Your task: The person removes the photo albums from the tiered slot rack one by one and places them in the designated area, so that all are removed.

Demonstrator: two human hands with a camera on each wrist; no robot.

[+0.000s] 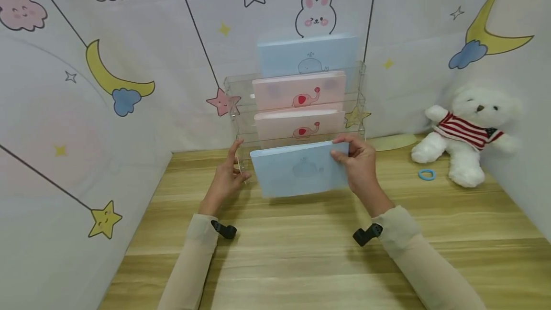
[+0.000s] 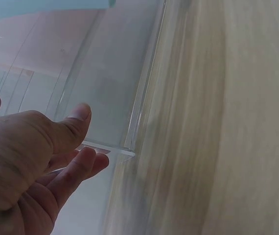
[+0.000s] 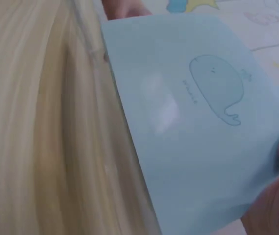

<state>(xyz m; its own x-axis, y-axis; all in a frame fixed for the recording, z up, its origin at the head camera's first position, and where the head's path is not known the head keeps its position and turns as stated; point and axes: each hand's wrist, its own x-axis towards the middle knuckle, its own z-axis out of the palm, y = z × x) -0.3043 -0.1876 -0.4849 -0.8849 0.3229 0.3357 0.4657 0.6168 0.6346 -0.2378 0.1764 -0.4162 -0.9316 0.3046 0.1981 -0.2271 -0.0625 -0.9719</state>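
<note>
A light blue notebook [image 1: 301, 171] with a whale drawing is pinched at its top right corner by my right hand [image 1: 359, 161]. It leans in front of the lowest tier of a clear tiered rack [image 1: 238, 80]. The whale cover [image 3: 174, 98] fills much of the right wrist view. At the rack's lower left side, my left hand [image 1: 225, 178] grips the clear edge, thumb [image 2: 76, 125] in front and fingers behind. Two pink notebooks with red elephants, the upper pink notebook [image 1: 275, 92] and lower pink notebook [image 1: 275, 128], stand in the tiers, with another blue notebook [image 1: 280, 59] at the top.
A white teddy bear [image 1: 473, 114] in a striped shirt sits at the right by the wall. Near its feet lies a blue ring [image 1: 427, 174]. The wood-grain table [image 1: 292, 262] meets a patterned cloth backdrop [image 1: 181, 61] behind the rack.
</note>
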